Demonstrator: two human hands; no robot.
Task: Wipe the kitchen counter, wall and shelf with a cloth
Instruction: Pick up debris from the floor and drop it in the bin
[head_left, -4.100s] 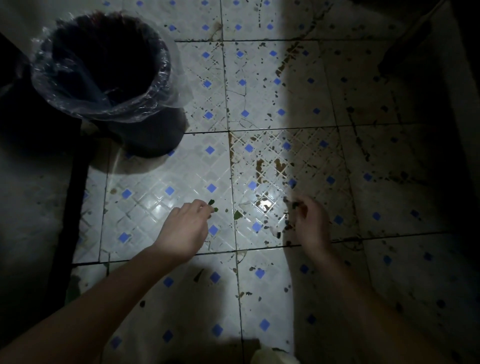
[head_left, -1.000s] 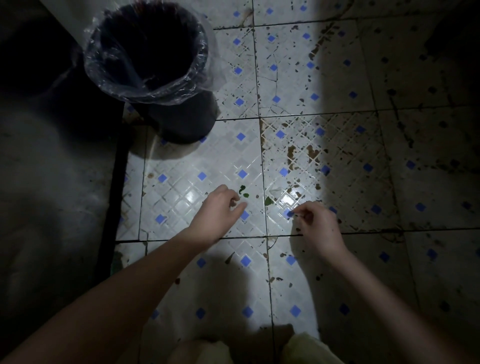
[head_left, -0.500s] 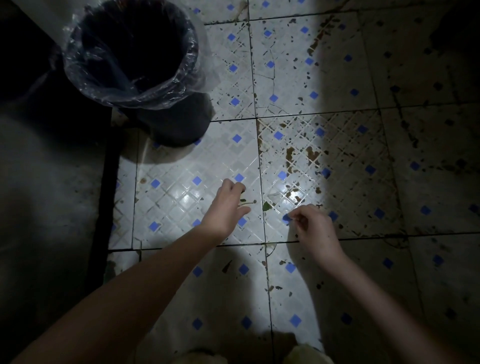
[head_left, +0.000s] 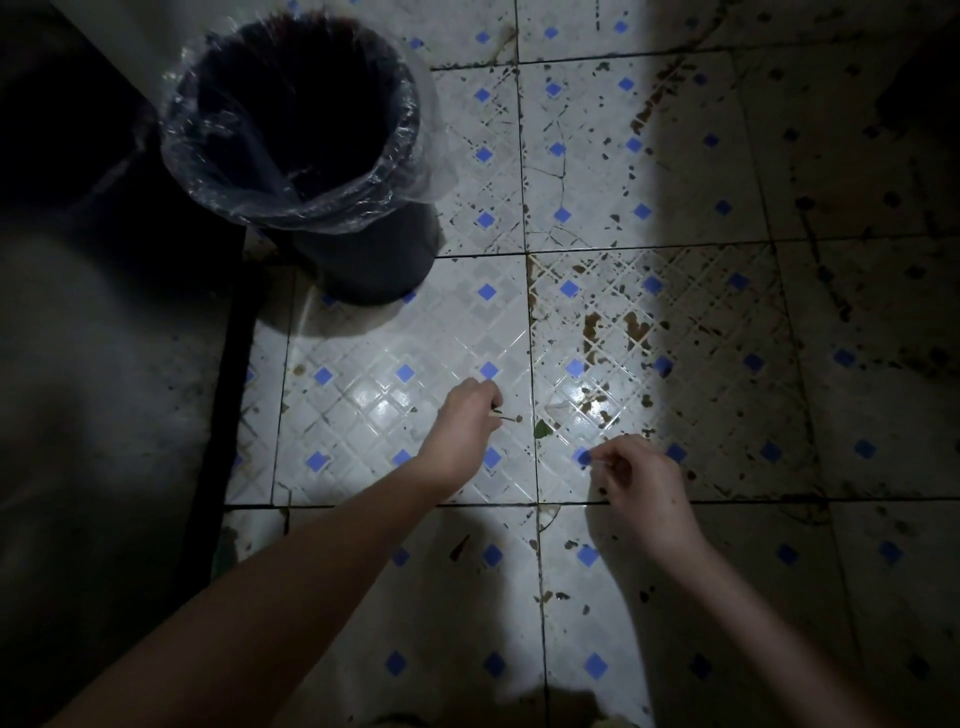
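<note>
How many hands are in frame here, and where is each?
2. The left hand is low over the white floor tile, pinching a small green stem. The right hand is to its right over the stained tile, fingertips pinched together. None look hidden.

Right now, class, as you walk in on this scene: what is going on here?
A person reaches down to a dirty white tiled floor with blue diamonds, picking up scraps by hand. The left hand pinches a thin green stem. The right hand has its fingertips pinched; on what is unclear. A small green leaf scrap lies between them. A dark round bin lined with clear plastic stands beyond. No cloth shows.
</note>
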